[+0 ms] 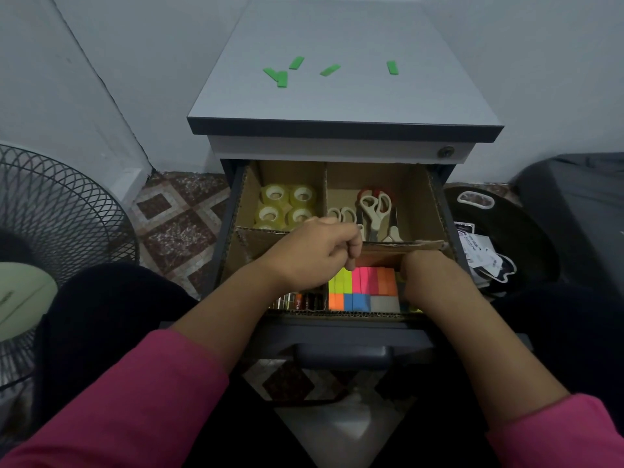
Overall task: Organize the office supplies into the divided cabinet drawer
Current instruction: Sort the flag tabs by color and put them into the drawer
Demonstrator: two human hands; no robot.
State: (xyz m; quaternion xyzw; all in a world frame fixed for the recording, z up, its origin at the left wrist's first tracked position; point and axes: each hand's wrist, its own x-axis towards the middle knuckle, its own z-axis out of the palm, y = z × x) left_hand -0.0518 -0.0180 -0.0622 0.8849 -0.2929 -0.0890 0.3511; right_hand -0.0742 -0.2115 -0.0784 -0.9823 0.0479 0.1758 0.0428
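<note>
A fan [50, 231] with a wire grille stands on the tiled floor [179, 228] to the left of the cabinet [337, 130]; to its right lie a dark round object and a dark bag [580, 211] with some printed papers [479, 251] between them and the cabinet. Five green strips [329, 70] lie scattered on the cabinet top.

The open drawer [344, 332] is split by cardboard dividers [325, 190] into four sections. Back left holds rolls of clear tape [287, 206]; back right holds scissors [374, 206] with pale handles. Front right is packed with blocks of coloured sticky notes [364, 288]; front left shows a row of small dark items, too dim to identify.

The left hand [317, 255] is clenched with curled fingers over the middle divider, blocking much of the front left section; I cannot tell whether it holds anything. The right hand [429, 278] reaches down into the sticky-note section at its right edge, fingers hidden, so its grip cannot be told.
</note>
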